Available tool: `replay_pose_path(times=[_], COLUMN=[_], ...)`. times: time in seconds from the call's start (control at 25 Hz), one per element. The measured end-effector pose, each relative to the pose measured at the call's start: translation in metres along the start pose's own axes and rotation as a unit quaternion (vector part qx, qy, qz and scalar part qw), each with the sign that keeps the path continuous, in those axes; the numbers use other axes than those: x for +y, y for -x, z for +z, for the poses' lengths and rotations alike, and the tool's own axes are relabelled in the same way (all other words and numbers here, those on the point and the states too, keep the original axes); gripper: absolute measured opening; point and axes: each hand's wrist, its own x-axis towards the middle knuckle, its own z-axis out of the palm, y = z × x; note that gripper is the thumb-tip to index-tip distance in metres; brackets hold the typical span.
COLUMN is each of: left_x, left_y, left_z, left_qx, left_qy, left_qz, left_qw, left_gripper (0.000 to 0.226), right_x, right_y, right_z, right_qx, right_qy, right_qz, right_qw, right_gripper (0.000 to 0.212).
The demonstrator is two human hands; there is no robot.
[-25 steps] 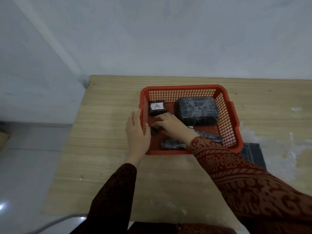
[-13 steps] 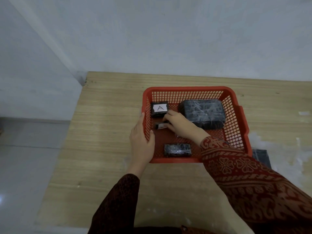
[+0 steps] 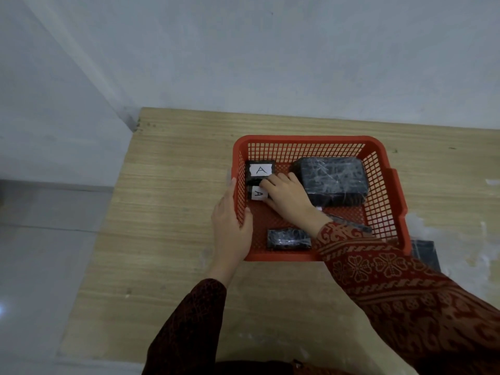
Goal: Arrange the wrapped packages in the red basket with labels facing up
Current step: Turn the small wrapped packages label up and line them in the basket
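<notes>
A red mesh basket sits on a wooden table. In its far left corner lies a small black package with a white "A" label up. Just in front of it lies a second small package, also showing an "A" label; my right hand rests on it with fingers curled over its right side. A large black wrapped package lies at the far right with no label showing. Another small package lies near the front wall, label unseen. My left hand grips the basket's left wall.
A thin dark wrapped piece lies in the basket, partly under my right sleeve. A dark flat object lies on the table just right of the basket. Walls stand behind and to the left of the table.
My right hand has turned the second small package so its "A" label faces up and has set it behind the first labelled one. My left hand stayed on the basket's wall.
</notes>
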Motion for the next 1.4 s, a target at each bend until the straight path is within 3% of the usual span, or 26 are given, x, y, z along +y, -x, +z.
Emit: replay_pose_path(times=[0.12, 0.2, 0.28, 0.4, 0.52, 0.68, 0.8, 0.88, 1.04, 1.16, 1.4], left_x=[0.0, 0.002, 0.003, 0.004, 0.005, 0.006, 0.005, 0.004, 0.003, 0.002, 0.001], left_y=[0.001, 0.001, 0.001, 0.002, 0.001, 0.003, 0.003, 0.002, 0.002, 0.002, 0.002], left_z=[0.0, 0.0, -0.001, -0.002, -0.002, -0.005, -0.003, -0.003, -0.002, -0.003, -0.003], left_qx=[-0.003, -0.003, -0.002, -0.009, -0.015, -0.01, -0.016, -0.017, -0.017, -0.013, -0.015], left_qy=[0.002, 0.006, 0.01, 0.02, 0.023, 0.028, 0.031, 0.032, 0.026, 0.022, 0.024], left_qz=[-0.003, -0.005, -0.004, -0.012, -0.02, -0.012, -0.018, -0.015, -0.016, -0.011, -0.009], left_qw=[1.0, 1.0, 1.0, 1.0, 0.999, 0.999, 0.999, 0.999, 0.999, 1.0, 1.0], left_gripper=[0.065, 0.065, 0.065, 0.064, 0.065, 0.066, 0.065, 0.066, 0.067, 0.068, 0.069], right_x=[-0.005, -0.003, -0.002, -0.009, -0.013, -0.005, 0.007, 0.01, 0.011, 0.008, -0.002], right_y=[0.0, 0.007, 0.018, 0.032, 0.028, 0.037, 0.042, 0.042, 0.038, 0.029, 0.021], right_z=[-0.008, -0.014, -0.016, -0.01, -0.01, -0.024, -0.03, -0.03, -0.021, -0.013, -0.006], right_qx=[0.022, 0.029, 0.0, -0.056, -0.052, 0.02, 0.016, 0.008, -0.042, -0.068, -0.044], right_qy=[0.016, -0.004, -0.021, 0.012, 0.011, -0.14, -0.363, -0.409, -0.389, -0.304, -0.145], right_qz=[0.006, 0.06, 0.131, 0.152, 0.156, 0.204, 0.245, 0.228, 0.168, 0.124, 0.106], right_qw=[1.0, 0.998, 0.991, 0.987, 0.986, 0.969, 0.899, 0.884, 0.905, 0.942, 0.983], right_gripper=[0.025, 0.029, 0.037, 0.048, 0.036, 0.03, 0.03, 0.027, 0.019, 0.017, 0.018])
